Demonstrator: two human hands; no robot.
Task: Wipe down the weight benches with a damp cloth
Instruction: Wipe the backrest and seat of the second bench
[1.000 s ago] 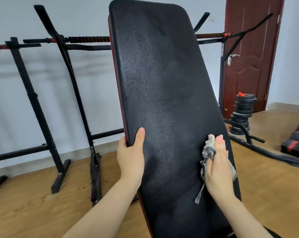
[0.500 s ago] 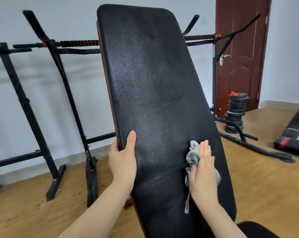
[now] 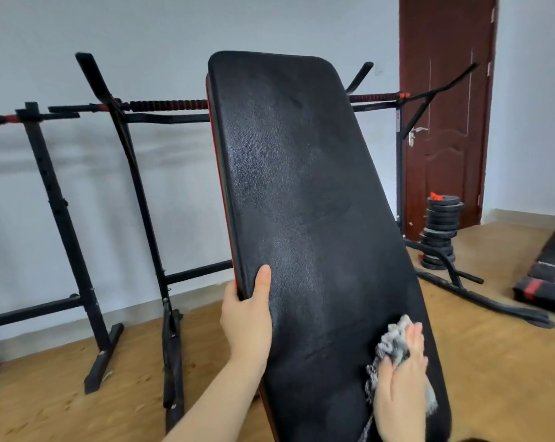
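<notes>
The right hand (image 3: 400, 382) pressed one crumpled grey checked cloth (image 3: 392, 346) flat, palm down, near the lower right edge of the single tilted black padded bench back (image 3: 301, 202), while the left hand (image 3: 247, 317) had its grip clamped over the red-trimmed left edge, bare wooden floor (image 3: 492, 362) open on both sides.

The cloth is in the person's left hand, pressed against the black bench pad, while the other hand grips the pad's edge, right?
Not quite: the head view shows the cloth under the right hand, pressed against the black bench pad. The left hand is the one gripping the pad's edge.
</notes>
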